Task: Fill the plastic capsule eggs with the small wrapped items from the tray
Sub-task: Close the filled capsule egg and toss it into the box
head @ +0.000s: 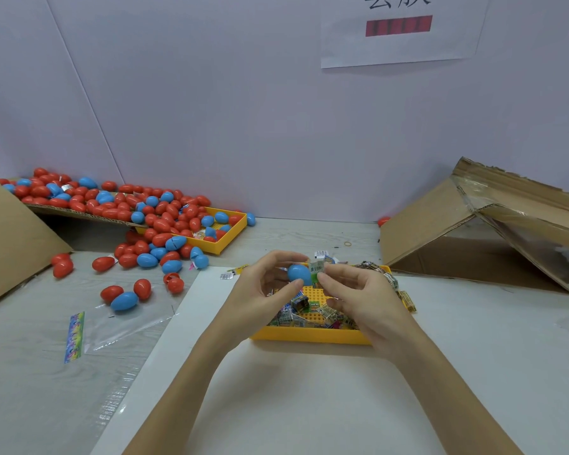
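Left hand: the left hand [263, 284] is raised over the near tray, its grip curled round a blue capsule egg [299, 274], thumb under it and fingers arched over the top.
Right hand: the right hand [358, 297] faces it, its grip pinching a small wrapped item [316, 268] between thumb and forefinger, held right against the egg's right side; the other fingers are loosely bent.
Blue capsule egg: in the air between the two hands, above the far end of the near tray; whether it is open or closed I cannot tell.
Near tray: a yellow tray [309, 336] sits on a white sheet [293, 389] towards the middle of the bench [30, 372], with a jumble of wrapped items [309, 318] lying in it and some heaped at its right rim.
Egg pile: red and blue eggs [119, 208] spill from a cardboard flap at the far left of the bench over a second yellow tray [224, 239], with loose ones scattered nearer.
Plastic bag: a clear plastic bag [112, 326] with a colourful strip lies flat on the left of the bench.
Cardboard: a folded cardboard box [457, 231] stands at the far right corner.
Wall: a paper notice [401, 27] hangs on the wall behind.
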Motion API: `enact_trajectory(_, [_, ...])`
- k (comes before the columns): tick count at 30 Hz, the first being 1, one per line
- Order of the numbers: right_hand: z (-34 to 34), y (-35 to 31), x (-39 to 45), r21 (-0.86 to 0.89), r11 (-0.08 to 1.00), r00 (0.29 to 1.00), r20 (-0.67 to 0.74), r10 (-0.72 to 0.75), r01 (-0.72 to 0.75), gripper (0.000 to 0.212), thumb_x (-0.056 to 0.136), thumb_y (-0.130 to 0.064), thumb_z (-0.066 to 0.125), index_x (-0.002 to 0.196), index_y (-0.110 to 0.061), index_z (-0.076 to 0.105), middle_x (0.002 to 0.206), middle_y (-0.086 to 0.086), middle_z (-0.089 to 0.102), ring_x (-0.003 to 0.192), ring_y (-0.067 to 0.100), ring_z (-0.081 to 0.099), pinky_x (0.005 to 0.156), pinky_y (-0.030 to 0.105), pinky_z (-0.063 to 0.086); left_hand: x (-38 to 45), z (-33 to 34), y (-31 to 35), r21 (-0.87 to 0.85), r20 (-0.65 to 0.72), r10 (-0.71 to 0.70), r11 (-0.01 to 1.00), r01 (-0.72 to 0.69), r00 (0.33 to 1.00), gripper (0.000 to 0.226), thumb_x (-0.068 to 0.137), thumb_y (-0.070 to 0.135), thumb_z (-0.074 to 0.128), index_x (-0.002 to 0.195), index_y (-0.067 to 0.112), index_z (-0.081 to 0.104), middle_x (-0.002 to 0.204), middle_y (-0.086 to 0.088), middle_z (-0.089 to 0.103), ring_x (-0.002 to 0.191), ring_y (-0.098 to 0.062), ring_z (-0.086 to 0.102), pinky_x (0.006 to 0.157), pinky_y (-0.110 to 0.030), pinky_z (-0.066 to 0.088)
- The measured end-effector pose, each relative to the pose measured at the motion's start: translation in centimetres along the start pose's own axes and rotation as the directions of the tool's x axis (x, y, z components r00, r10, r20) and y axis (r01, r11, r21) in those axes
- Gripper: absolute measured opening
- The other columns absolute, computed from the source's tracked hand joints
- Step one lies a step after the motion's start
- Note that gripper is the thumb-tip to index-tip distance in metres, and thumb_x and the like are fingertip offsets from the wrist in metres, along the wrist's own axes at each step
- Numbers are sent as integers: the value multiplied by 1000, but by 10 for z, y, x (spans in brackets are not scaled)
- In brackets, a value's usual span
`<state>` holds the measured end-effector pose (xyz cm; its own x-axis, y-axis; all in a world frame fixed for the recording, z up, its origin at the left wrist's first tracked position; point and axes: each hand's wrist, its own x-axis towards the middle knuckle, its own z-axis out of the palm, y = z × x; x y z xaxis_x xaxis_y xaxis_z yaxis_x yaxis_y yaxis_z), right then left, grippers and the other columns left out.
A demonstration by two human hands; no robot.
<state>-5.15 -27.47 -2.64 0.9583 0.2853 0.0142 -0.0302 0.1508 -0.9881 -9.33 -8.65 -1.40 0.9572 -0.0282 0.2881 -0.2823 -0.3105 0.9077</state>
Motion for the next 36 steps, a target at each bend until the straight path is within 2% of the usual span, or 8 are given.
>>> enact_trajectory(6, [-2, 4, 2, -148, 986, 991, -99, -89, 73, 9, 95, -27, 70, 95, -22, 78, 78, -10, 75, 73, 3, 68, 66, 20, 57, 0, 0, 1, 5, 25, -27, 1000, 27, 999, 35, 96, 13, 67, 129, 23, 62, 117, 5, 71, 108, -11, 68, 96, -26, 55])
enact_trajectory(10, [-1, 4, 2, -244, 962, 983, -103, -155, 126, 10, 95, -28, 70, 90, -24, 78, 76, -11, 73, 70, 4, 67, 65, 22, 57, -1, 1, 1, 17, 32, -23, 1000, 23, 999, 32, 97, 11, 66, 128, 20, 63, 118, 3, 70, 109, -12, 68, 97, -27, 55])
enact_trajectory(14, [0, 4, 2, -326, 927, 972, -80, -223, 186, 11, 95, -27, 71, 87, -27, 78, 74, -4, 74, 69, 6, 66, 70, 32, 59, -1, 1, 1, 37, 49, -16, 999, 14, 999, 29, 99, 7, 63, 125, 18, 67, 120, 7, 70, 106, -8, 68, 91, -21, 54])
enact_trajectory(16, [0, 4, 1, -364, 905, 964, -55, -259, 222, 12, 95, -26, 71, 85, -30, 77, 74, -4, 74, 69, 6, 67, 69, 29, 58, -1, 0, 0, 48, 51, -18, 999, 16, 999, 29, 99, 7, 62, 126, 19, 67, 121, 7, 69, 105, -6, 67, 90, -20, 53])
enact_trajectory(21, [0, 4, 0, -403, 875, 955, -3, -296, 270, 11, 95, -26, 71, 89, -29, 79, 73, -13, 73, 71, 1, 67, 66, 16, 51, 0, 0, -1, 68, 52, -18, 998, 15, 998, 31, 100, 6, 61, 126, 20, 68, 122, 6, 69, 105, -9, 67, 92, -23, 54])
enact_trajectory(28, [1, 5, 0, -392, 879, 954, -6, -298, 272, 11, 96, -29, 69, 91, -31, 79, 74, -6, 74, 72, 5, 68, 66, 16, 52, 0, 0, 1, 71, 47, -35, 997, 31, 998, 31, 101, 6, 59, 127, 20, 67, 123, 6, 69, 109, -12, 66, 96, -26, 54])
enact_trajectory(36, [3, 5, -2, -399, 869, 949, 8, -316, 293, 10, 94, -26, 71, 93, -34, 78, 71, -13, 73, 72, 1, 67, 66, 13, 50, 0, -1, 1, 74, 42, -40, 997, 37, 998, 35, 101, 4, 57, 132, 20, 64, 126, 1, 67, 115, -19, 63, 101, -32, 54])
